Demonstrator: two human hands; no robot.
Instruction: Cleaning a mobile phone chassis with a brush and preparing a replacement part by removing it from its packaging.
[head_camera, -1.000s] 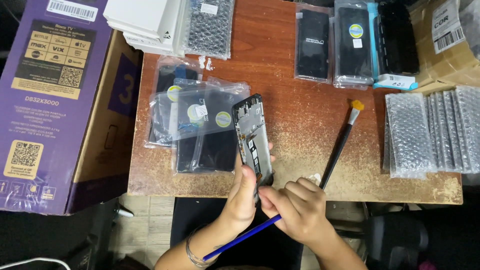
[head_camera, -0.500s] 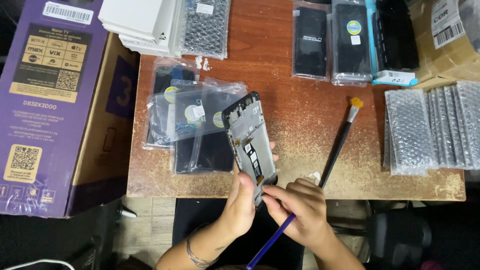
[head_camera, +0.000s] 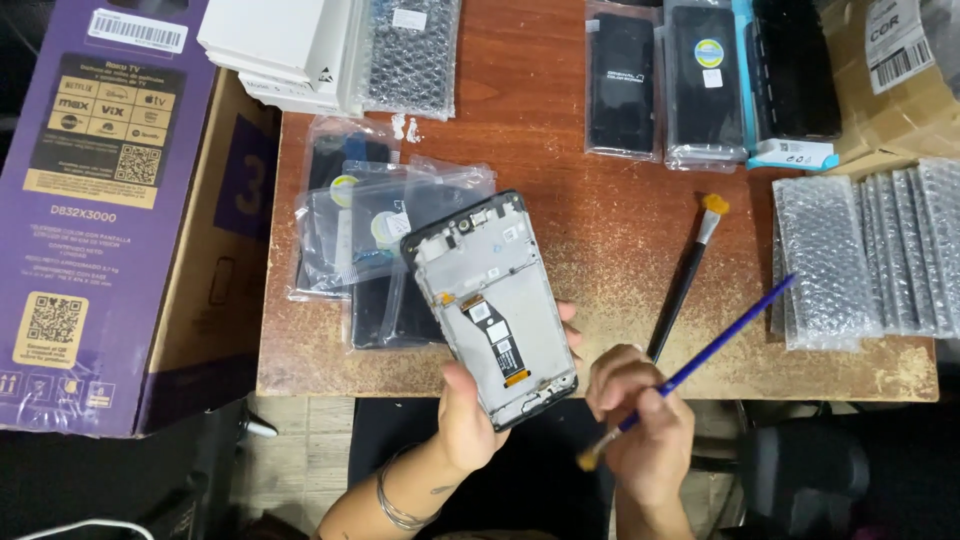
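Observation:
My left hand (head_camera: 470, 415) grips an opened phone frame (head_camera: 492, 300) by its lower end, inner side up, showing a silver midframe and a black flex cable. The frame is tilted, its top pointing up and left over the wooden table (head_camera: 560, 200). My right hand (head_camera: 640, 420) holds a blue-handled brush (head_camera: 700, 365) just right of the frame's bottom corner. Its bristles point down and left, off the frame, and its handle rises to the upper right.
Several bagged phone screens (head_camera: 370, 240) lie under and left of the frame. A black brush (head_camera: 685, 280) rests on the table. Bubble-wrap sleeves (head_camera: 860, 255) sit at right, packaged screens (head_camera: 700, 80) at the back, white boxes (head_camera: 280, 45) back left, a purple carton (head_camera: 110, 200) far left.
The phone frame has turned from edge-on to flat, inner side facing me. The blue brush has flipped over: its handle, which pointed down and left, now points up and right.

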